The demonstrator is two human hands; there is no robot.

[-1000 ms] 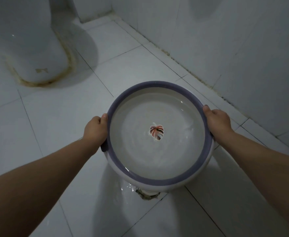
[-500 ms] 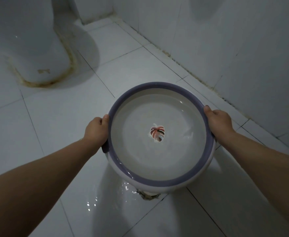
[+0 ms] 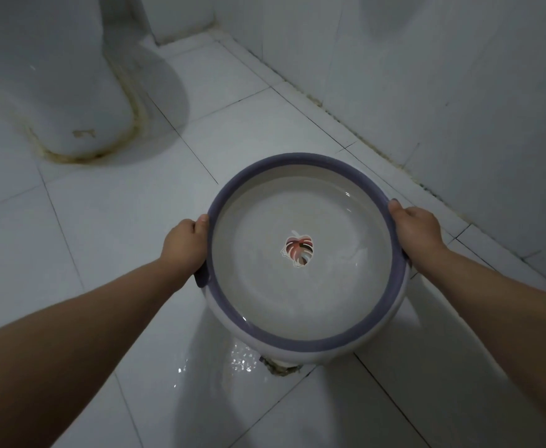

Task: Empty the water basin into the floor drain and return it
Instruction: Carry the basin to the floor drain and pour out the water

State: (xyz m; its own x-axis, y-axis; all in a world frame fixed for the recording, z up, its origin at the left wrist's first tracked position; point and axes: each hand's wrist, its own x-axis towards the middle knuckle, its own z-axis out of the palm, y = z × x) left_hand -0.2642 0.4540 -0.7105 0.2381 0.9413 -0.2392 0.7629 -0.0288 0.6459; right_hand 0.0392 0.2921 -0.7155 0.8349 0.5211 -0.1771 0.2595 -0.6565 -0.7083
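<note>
A round white water basin with a purple rim and a leaf picture on its bottom is held over the tiled floor, tipped toward me. Shallow water lies inside it. My left hand grips the rim on the left side and my right hand grips it on the right. Just under the basin's near edge, part of the floor drain shows, with a dirty ring around it. A wet, glistening patch spreads on the tile to the drain's left. Most of the drain is hidden by the basin.
A white toilet base with stained sealant stands at the upper left. A tiled wall runs along the right, meeting the floor in a grimy seam. White floor tiles lie between the toilet and the basin.
The basin has tipped a little more toward me, and the wet patch beside the drain has grown. Both hands keep the same grip on the rim.
</note>
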